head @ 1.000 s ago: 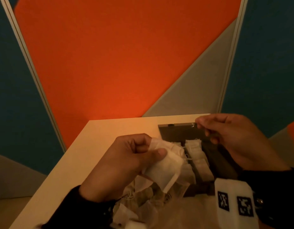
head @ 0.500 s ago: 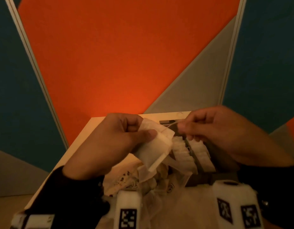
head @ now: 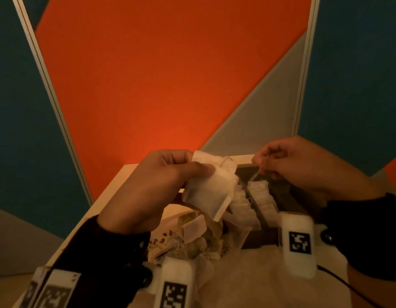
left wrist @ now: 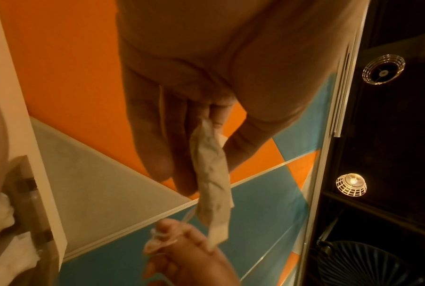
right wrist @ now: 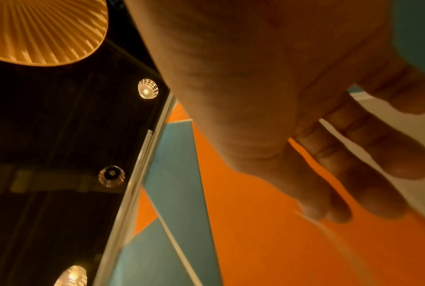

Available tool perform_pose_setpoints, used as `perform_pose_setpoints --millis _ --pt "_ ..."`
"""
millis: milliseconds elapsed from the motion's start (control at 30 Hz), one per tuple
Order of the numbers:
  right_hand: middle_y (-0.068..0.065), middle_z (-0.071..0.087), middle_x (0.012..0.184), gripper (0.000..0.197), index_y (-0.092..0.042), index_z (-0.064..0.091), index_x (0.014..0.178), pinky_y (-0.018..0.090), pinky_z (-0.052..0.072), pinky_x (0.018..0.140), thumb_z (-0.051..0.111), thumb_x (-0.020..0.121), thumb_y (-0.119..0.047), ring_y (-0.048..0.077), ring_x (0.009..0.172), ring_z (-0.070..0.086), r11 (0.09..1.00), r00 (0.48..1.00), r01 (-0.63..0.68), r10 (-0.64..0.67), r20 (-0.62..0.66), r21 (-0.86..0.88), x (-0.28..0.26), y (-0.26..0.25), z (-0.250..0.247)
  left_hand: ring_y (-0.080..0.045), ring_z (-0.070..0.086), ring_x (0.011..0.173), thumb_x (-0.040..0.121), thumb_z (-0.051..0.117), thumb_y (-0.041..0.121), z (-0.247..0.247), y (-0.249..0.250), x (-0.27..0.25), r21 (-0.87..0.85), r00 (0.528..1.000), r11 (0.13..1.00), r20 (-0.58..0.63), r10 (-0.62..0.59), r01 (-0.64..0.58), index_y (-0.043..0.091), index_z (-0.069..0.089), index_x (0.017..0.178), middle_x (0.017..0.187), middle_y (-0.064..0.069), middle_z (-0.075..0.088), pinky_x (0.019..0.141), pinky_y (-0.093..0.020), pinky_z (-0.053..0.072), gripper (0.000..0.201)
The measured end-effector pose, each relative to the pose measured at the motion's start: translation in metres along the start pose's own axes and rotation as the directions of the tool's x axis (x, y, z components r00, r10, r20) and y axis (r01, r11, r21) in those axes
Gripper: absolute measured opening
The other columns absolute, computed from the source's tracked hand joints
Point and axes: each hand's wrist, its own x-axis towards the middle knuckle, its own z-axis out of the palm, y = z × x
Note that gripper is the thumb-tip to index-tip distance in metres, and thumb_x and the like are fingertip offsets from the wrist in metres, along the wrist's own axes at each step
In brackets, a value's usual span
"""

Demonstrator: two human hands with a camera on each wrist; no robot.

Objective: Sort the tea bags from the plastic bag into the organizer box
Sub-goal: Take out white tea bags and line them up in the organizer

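Wall panels (head: 148, 85) of orange, teal and grey rise behind the pale tabletop (head: 117, 190) where I work. On the tabletop, nearest me, the plastic bag (head: 215, 243) lies open and crumpled, with a heap of loose tea bags inside it. Just beyond it sits the dark organizer box (head: 288, 196), its far rim partly hidden by my hands; two of its compartments hold rows of white tea bags (head: 261, 194) standing on edge side by side. My left hand (head: 152, 190) is raised above the plastic bag, thumb and fingers curled round a small stack of white tea bags (head: 209, 192), thumb pressed on the front face; the left wrist view shows one of them hanging edge-on between my fingers and thumb. My right hand (head: 303, 167) is level with it, above the organizer box, fingertips pinched together on a thin string (head: 256, 174) that runs down and to the left. From the head view I cannot tell which tea bag that string belongs to. Each of my wrists wears a dark cuff and a white block with a printed marker (head: 300, 241).
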Motion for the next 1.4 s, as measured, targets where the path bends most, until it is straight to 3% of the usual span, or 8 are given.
perform_pose_setpoints --millis 100,200,367,533,700,933,1200,1400 --pt "-0.004 0.07 0.068 0.027 -0.02 0.072 0.079 0.018 0.044 0.056 0.063 0.081 -0.045 0.003 0.059 0.061 0.989 0.995 0.09 -0.094 0.028 0.113 -0.019 -0.022 -0.003 -0.023 0.06 0.064 0.083 0.066 0.009 -0.001 0.001 0.001 -0.02 0.997 0.999 -0.072 0.038 -0.04 0.0 0.06 0.068 0.075 -0.023 0.058 0.048 -0.026 0.05 0.018" --pt "-0.004 0.073 0.073 0.045 -0.024 0.074 0.078 0.027 0.05 0.063 0.063 0.058 -0.063 0.006 0.065 0.065 0.975 0.974 0.154 -0.177 0.14 0.163 -0.035 -0.041 0.006 -0.027 0.059 0.069 0.083 0.066 0.011 -0.003 0.0 0.004 -0.033 0.991 0.997 -0.115 0.068 -0.072 -0.018 0.052 0.083 0.087 -0.038 0.055 0.051 -0.029 0.053 0.033" --pt "0.006 0.072 0.078 0.02 -0.017 0.072 0.079 0.043 0.057 0.077 0.078 0.075 -0.036 0.025 0.078 0.068 0.962 0.976 0.209 -0.215 0.017 0.176 -0.026 -0.041 0.027 -0.031 0.061 0.071 0.086 0.064 0.015 -0.003 0.001 0.003 -0.044 0.993 0.997 -0.103 0.059 -0.063 -0.005 0.059 0.073 0.083 -0.029 0.06 0.051 -0.031 0.054 0.024" --pt "0.001 0.073 0.071 0.017 -0.016 0.072 0.077 0.021 0.053 0.062 0.079 0.074 -0.032 0.007 0.061 0.064 0.969 0.984 0.164 -0.174 0.041 0.185 -0.023 -0.035 0.024 -0.032 0.062 0.07 0.093 0.055 0.02 -0.003 0.001 0.001 -0.035 0.997 0.998 -0.066 0.045 -0.047 -0.015 0.063 0.096 0.096 -0.038 0.059 0.051 -0.03 0.054 0.036" --pt "0.0 0.071 0.061 0.017 -0.012 0.07 0.074 0.01 0.047 0.049 0.082 0.071 -0.022 0.001 0.05 0.061 0.969 0.989 0.131 -0.142 0.038 0.211 -0.022 -0.034 0.021 -0.032 0.063 0.072 0.094 0.055 0.02 0.0 0.001 0.0 0.01 0.998 0.999 -0.032 0.053 -0.053 -0.008 0.07 0.09 0.096 -0.034 0.062 0.055 -0.032 0.055 0.031" --pt "0.006 0.075 0.073 0.028 -0.015 0.067 0.09 0.036 0.055 0.072 0.083 0.068 -0.019 0.019 0.07 0.071 0.962 0.993 0.108 -0.118 0.025 0.249 -0.019 -0.034 0.022 -0.027 0.064 0.064 0.092 0.057 0.021 0.002 0.002 -0.002 0.011 0.998 0.997 0.007 0.07 -0.07 -0.003 0.073 0.083 0.077 -0.021 0.068 0.053 -0.034 0.054 0.031" --pt "0.003 0.075 0.078 0.011 -0.023 0.076 0.086 0.031 0.058 0.072 0.076 0.075 -0.022 0.02 0.079 0.071 0.958 0.982 0.164 -0.181 0.054 0.234 -0.02 -0.033 0.022 -0.03 0.068 0.072 0.09 0.059 0.028 0.001 0.001 -0.002 0.056 0.996 0.996 0.053 0.071 -0.073 0.001 0.074 0.086 0.088 -0.023 0.071 0.058 -0.036 0.057 0.031" --pt "0.004 0.075 0.082 0.012 -0.02 0.077 0.087 0.035 0.058 0.08 0.077 0.075 -0.021 0.024 0.084 0.07 0.948 0.976 0.189 -0.211 0.059 0.257 -0.018 -0.029 0.021 -0.051 0.063 0.087 0.083 0.07 0.016 0.001 -0.003 0.0 0.159 0.994 0.981 0.007 0.112 -0.111 -0.013 0.066 0.087 0.093 -0.037 0.064 0.061 -0.044 0.059 0.029"
